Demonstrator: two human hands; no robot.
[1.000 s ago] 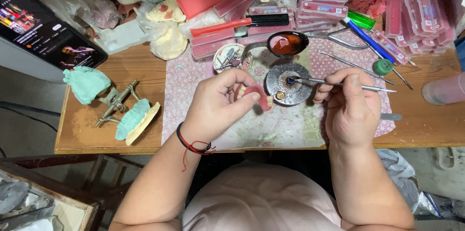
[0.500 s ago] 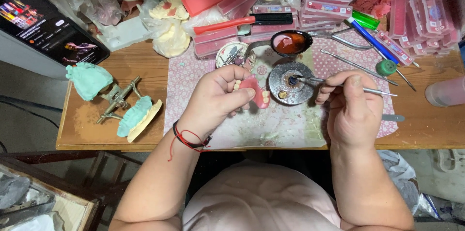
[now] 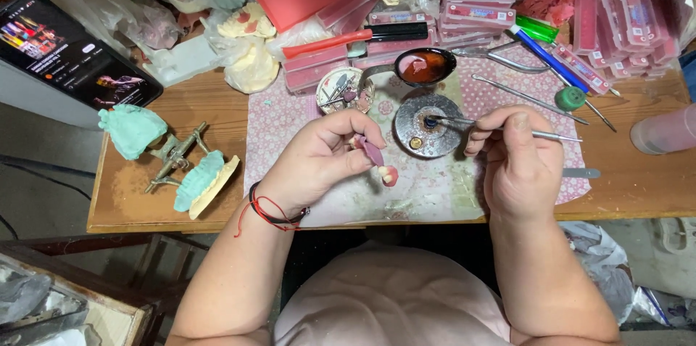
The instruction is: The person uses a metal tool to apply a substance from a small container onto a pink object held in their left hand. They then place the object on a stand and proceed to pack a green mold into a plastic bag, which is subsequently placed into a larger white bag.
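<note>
My left hand point(image 3: 319, 161) holds a small pink wax denture piece with teeth point(image 3: 380, 163) pinched in its fingers, above the patterned mat point(image 3: 275, 121). My right hand point(image 3: 515, 161) grips a thin metal instrument point(image 3: 500, 128) like a pen. Its tip rests on the round metal burner point(image 3: 426, 127) at the mat's middle. A red and black cord bracelet point(image 3: 270, 209) circles my left wrist.
A ladle of red wax point(image 3: 426, 64) lies behind the burner. A hinged metal frame with green casts point(image 3: 177, 161) sits at the left, a dark tablet point(image 3: 72, 59) at the far left. Pink boxes point(image 3: 616, 19), metal tools point(image 3: 536, 99) and a pink bottle point(image 3: 663, 128) crowd the back and right.
My left hand has drawn the pink piece slightly down and left, away from the burner. My right hand stays with the tool's tip at the burner.
</note>
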